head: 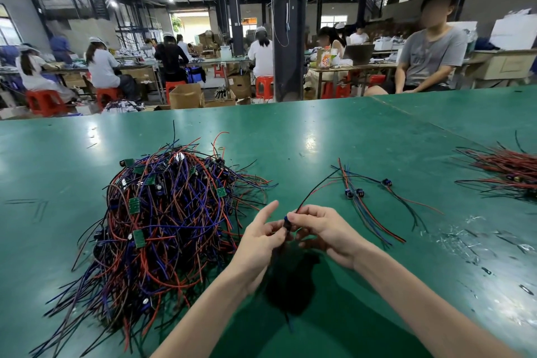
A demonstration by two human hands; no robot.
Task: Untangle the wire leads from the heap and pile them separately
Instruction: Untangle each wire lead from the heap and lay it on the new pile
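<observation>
A big tangled heap of red, blue and black wire leads (165, 221) with small green circuit boards lies on the green table at the left. In front of it my left hand (260, 237) and my right hand (322, 228) together pinch one wire lead (312, 193) by its dark blue connector; its red and black wires rise away toward the back right. A small pile of separated leads (366, 197) with blue connectors lies flat to the right of my hands.
Another bundle of red and black wires (505, 171) lies at the table's right edge. The green table (348, 131) stretches far back. A seated person (430, 58) is behind it at the right; other workers sit at benches farther off.
</observation>
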